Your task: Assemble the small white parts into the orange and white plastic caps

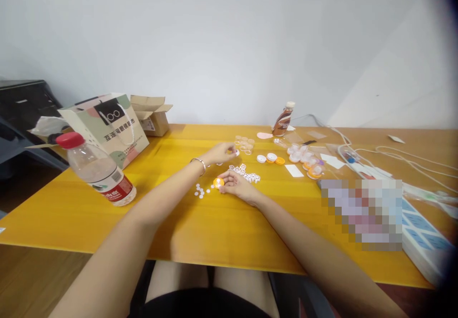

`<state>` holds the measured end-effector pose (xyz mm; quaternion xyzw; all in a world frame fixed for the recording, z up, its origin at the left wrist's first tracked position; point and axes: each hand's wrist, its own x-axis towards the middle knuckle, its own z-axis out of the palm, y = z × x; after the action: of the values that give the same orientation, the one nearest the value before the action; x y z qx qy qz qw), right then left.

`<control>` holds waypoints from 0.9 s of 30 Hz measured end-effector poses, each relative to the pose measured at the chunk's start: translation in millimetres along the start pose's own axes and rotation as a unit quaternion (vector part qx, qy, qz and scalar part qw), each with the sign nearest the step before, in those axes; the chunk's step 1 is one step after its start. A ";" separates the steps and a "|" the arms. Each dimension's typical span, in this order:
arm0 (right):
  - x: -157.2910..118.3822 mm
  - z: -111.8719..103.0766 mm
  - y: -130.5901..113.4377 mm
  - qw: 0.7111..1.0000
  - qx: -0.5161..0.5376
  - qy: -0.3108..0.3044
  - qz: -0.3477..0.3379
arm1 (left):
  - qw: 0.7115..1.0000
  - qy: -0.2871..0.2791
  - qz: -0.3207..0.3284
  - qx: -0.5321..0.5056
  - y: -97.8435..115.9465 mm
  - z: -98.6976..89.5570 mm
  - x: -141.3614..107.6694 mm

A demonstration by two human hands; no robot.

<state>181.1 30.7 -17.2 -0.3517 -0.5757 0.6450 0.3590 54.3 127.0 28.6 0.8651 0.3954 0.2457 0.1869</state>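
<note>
My left hand (222, 153) reaches over the middle of the table, its fingertips pinched on a small white round piece (236, 153). Just beyond it stand several clear plastic rings (244, 143). Closer to me, my right hand (239, 187) grips an orange round cap (218, 183) with something whitish inside it. White openwork pieces (243, 171) lie in a heap behind the right hand. Small white discs (200, 191) are scattered on the table to the left of the cap. White and orange round lids (271, 157) sit farther right.
A water bottle (103, 177) with a red cap, a paper bag (107, 129) and a cardboard box (153, 117) stand on the left. On the right are a brown drink bottle (284, 120), stacked clear and orange cases (304, 155), a power strip (422, 232) and white cables (415, 163).
</note>
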 end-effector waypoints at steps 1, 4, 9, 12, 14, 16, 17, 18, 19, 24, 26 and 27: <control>-0.2 0.0 -0.4 1.000 0.001 0.003 0.000 | 0.997 0.025 -0.019 -0.064 0.2 -4.7 -7.1; 0.0 -0.5 -1.2 1.000 0.002 0.007 -0.004 | 0.969 0.051 -0.064 -0.235 -1.0 -16.2 -34.8; 2.2 -1.1 0.3 0.999 0.002 0.032 -0.015 | 0.891 0.104 -0.125 -0.424 -4.3 -20.0 -86.5; 3.3 0.6 1.7 0.998 0.006 0.051 -0.035 | 0.866 0.108 -0.123 -0.473 -2.6 -15.9 -106.0; 3.5 1.9 1.7 0.997 0.007 0.065 -0.048 | 0.858 0.092 -0.105 -0.494 0.5 -13.3 -112.2; 3.4 2.8 0.7 0.995 0.008 0.079 -0.057 | 0.853 0.078 -0.089 -0.509 4.3 -11.6 -114.2; 3.2 3.0 -0.1 0.994 0.009 0.086 -0.061 | 0.850 0.073 -0.085 -0.515 6.0 -11.0 -114.3; 3.0 3.2 -1.0 0.993 0.010 0.095 -0.064 | 0.847 0.069 -0.083 -0.521 7.4 -10.6 -114.1; 2.8 3.5 -2.0 0.993 0.010 0.102 -0.066 | 0.843 0.067 -0.083 -0.528 8.3 -10.2 -113.8; 1.5 5.7 -5.9 0.990 -0.008 0.121 -0.072 | 0.834 0.078 -0.086 -0.539 6.1 -6.1 -113.1; 1.3 6.4 -6.0 0.990 -0.019 0.119 -0.074 | 0.855 0.084 -0.073 -0.507 4.9 -4.2 -113.5; 1.4 6.6 -5.7 0.990 -0.024 0.119 -0.074 | 0.867 0.085 -0.066 -0.486 4.8 -3.7 -113.8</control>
<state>175.0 29.2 -11.0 -0.3909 -0.5687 0.5563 0.4629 -9.4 36.2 2.5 0.6127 0.2967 0.4666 0.5647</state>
